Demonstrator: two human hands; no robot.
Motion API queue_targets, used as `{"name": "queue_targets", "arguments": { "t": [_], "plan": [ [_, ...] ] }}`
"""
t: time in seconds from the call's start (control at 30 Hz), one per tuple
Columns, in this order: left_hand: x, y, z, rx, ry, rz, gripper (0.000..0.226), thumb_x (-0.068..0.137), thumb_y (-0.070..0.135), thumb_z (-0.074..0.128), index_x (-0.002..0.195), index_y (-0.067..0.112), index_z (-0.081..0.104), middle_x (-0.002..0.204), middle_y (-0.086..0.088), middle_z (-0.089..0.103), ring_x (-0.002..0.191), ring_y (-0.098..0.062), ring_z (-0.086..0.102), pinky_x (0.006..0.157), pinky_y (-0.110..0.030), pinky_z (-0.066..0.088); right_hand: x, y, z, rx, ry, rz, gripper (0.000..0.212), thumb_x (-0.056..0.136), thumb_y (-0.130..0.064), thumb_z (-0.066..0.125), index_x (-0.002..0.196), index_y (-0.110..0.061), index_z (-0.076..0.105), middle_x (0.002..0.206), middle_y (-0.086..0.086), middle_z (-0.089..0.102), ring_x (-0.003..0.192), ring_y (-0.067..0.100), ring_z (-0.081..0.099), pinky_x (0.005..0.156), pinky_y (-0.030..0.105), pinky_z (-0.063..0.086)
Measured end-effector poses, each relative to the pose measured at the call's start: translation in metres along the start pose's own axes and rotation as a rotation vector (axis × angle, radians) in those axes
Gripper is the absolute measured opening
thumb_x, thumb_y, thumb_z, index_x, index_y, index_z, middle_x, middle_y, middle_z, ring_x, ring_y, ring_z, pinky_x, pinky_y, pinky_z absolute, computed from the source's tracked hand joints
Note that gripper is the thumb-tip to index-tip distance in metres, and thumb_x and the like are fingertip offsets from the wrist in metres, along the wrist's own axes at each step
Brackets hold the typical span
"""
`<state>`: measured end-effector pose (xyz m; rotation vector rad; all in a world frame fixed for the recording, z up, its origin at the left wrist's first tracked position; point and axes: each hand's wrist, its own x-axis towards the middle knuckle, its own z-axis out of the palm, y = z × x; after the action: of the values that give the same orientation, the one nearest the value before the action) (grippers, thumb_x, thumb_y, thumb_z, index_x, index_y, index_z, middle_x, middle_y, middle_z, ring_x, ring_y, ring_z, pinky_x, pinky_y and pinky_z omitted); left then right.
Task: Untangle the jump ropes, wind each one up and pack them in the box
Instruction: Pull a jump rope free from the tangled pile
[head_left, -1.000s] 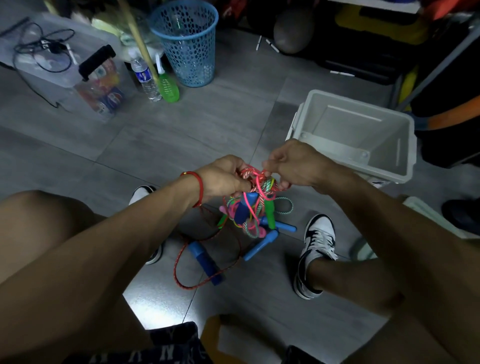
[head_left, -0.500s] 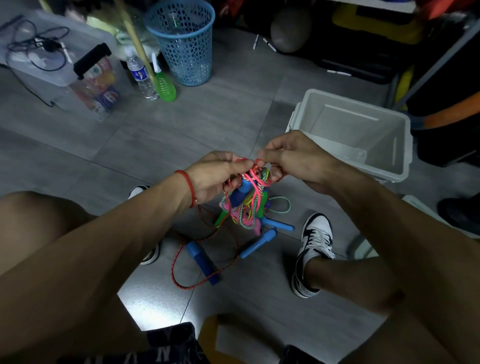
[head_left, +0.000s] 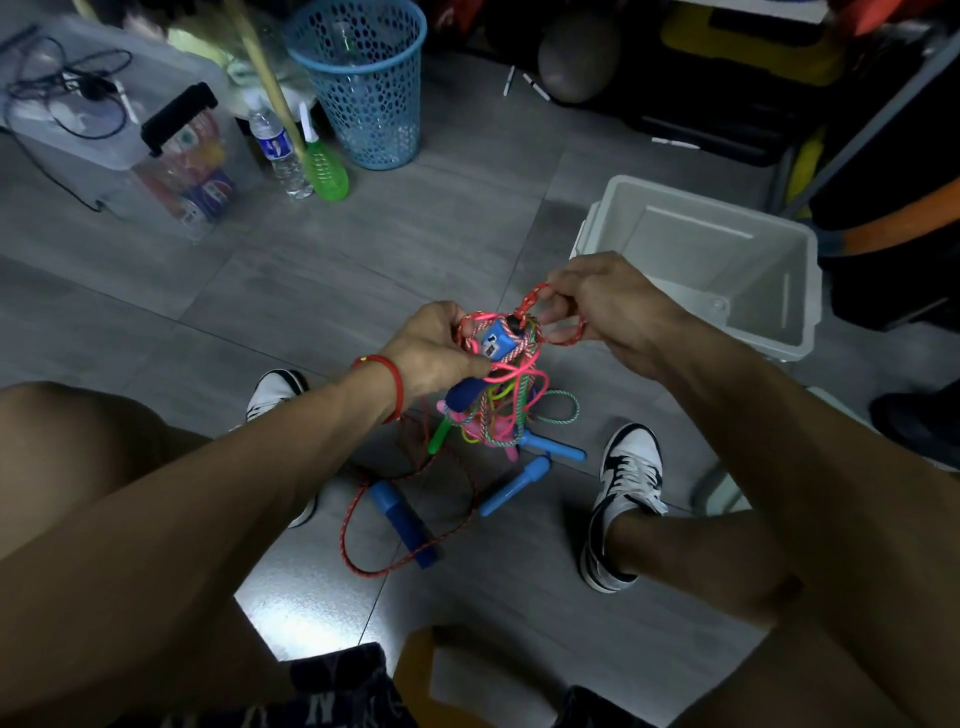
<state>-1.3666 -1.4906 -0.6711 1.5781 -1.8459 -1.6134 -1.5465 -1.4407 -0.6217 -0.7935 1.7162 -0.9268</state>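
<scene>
Only large pale interlocked letters, seemingly "NY", could be made out, repeated across the dark printed fabric shorts (head_left: 332, 701); other labels were illegible.

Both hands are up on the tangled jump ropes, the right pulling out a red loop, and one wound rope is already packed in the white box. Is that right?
Not quite. The head view shows the white box holding no rope yet. The rest stands: the left hand grips the tangled jump ropes and the right hand pulls a red loop out.
</scene>
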Motion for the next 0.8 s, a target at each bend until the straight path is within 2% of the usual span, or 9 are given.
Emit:
{"name": "queue_targets", "arguments": {
  "t": [0.1,0.17,0.23,0.37,0.47,0.6,0.67,0.73,0.8],
  "plan": [
    [-0.002,0.006,0.001,0.001,0.000,-0.012,0.037,0.073,0.013,0.084,0.076,0.018,0.048,0.061,0.004,0.054,0.056,-0.013,0.049,0.054,-0.023,0.042,-0.003,0.000,0.002,-0.051,-0.093,-0.046,0.021,0.105,-0.018,0.050,0.089,-0.012,0.061,0.092,0.007,0.064,0.083,0.019,0.065,0.078,0.041,0.061],
    [-0.005,0.010,0.002,-0.087,-0.001,-0.049,0.032,0.078,0.027,0.082,0.078,0.018,0.051,0.049,0.010,0.051,0.046,-0.009,0.042,0.044,-0.020,0.032,-0.007,-0.002,0.004,-0.055,-0.180,-0.079,0.022,0.104,-0.016,0.051,0.086,-0.009,0.061,0.091,0.008,0.065,0.084,0.019,0.068,0.080,0.041,0.061],
    [-0.007,0.010,0.002,-0.159,0.001,-0.048,0.033,0.082,0.029,0.080,0.078,0.018,0.049,0.049,0.009,0.049,0.043,-0.007,0.040,0.040,-0.018,0.030,-0.008,-0.004,0.003,-0.066,-0.214,-0.103,0.023,0.104,-0.015,0.053,0.084,-0.007,0.062,0.089,0.009,0.066,0.078,0.015,0.068,0.082,0.039,0.062],
    [-0.007,0.006,0.002,-0.158,0.017,0.054,0.040,0.080,0.020,0.084,0.076,0.018,0.044,0.058,0.008,0.047,0.039,0.004,0.041,0.043,-0.010,0.035,-0.011,-0.006,0.001,-0.135,-0.230,-0.143,0.026,0.104,-0.012,0.051,0.080,-0.005,0.061,0.085,0.012,0.066,0.068,0.010,0.067,0.075,0.030,0.060],
    [-0.004,0.005,-0.001,-0.178,-0.023,0.067,0.038,0.075,0.008,0.086,0.082,0.014,0.049,0.068,0.004,0.051,0.050,-0.001,0.047,0.051,-0.013,0.042,-0.015,-0.005,0.006,-0.185,-0.225,-0.175,0.028,0.105,-0.010,0.049,0.080,-0.006,0.059,0.084,0.012,0.067,0.057,0.003,0.065,0.062,0.021,0.055],
    [-0.005,0.002,-0.005,-0.258,-0.078,0.070,0.037,0.074,-0.005,0.082,0.077,0.015,0.051,0.070,0.003,0.064,0.062,-0.006,0.062,0.059,-0.018,0.051,-0.014,-0.002,0.005,-0.167,-0.185,-0.180,0.027,0.105,-0.012,0.050,0.080,-0.005,0.059,0.084,0.012,0.068,0.063,0.008,0.068,0.071,0.029,0.057],
    [-0.004,-0.001,-0.006,-0.291,-0.083,0.046,0.035,0.074,-0.007,0.081,0.079,0.014,0.053,0.078,-0.003,0.067,0.070,-0.012,0.065,0.063,-0.020,0.054,-0.014,-0.003,0.002,-0.156,-0.171,-0.176,0.028,0.105,-0.014,0.050,0.080,-0.006,0.060,0.087,0.013,0.069,0.062,0.009,0.068,0.073,0.033,0.057],
    [-0.003,-0.002,-0.007,-0.307,-0.102,0.003,0.035,0.075,-0.006,0.080,0.081,0.015,0.054,0.082,-0.008,0.066,0.073,-0.018,0.063,0.067,-0.027,0.052,-0.015,-0.004,0.003,-0.157,-0.161,-0.176,0.028,0.105,-0.015,0.050,0.081,-0.005,0.061,0.089,0.014,0.069,0.063,0.008,0.068,0.071,0.031,0.058],
    [-0.002,-0.001,-0.007,-0.332,-0.100,-0.059,0.037,0.075,-0.008,0.077,0.076,0.020,0.052,0.070,-0.004,0.061,0.064,-0.016,0.055,0.061,-0.029,0.042,-0.016,-0.004,0.005,-0.156,-0.168,-0.178,0.028,0.104,-0.015,0.051,0.080,-0.006,0.062,0.091,0.014,0.070,0.074,0.014,0.071,0.074,0.032,0.058]
  ]
}}
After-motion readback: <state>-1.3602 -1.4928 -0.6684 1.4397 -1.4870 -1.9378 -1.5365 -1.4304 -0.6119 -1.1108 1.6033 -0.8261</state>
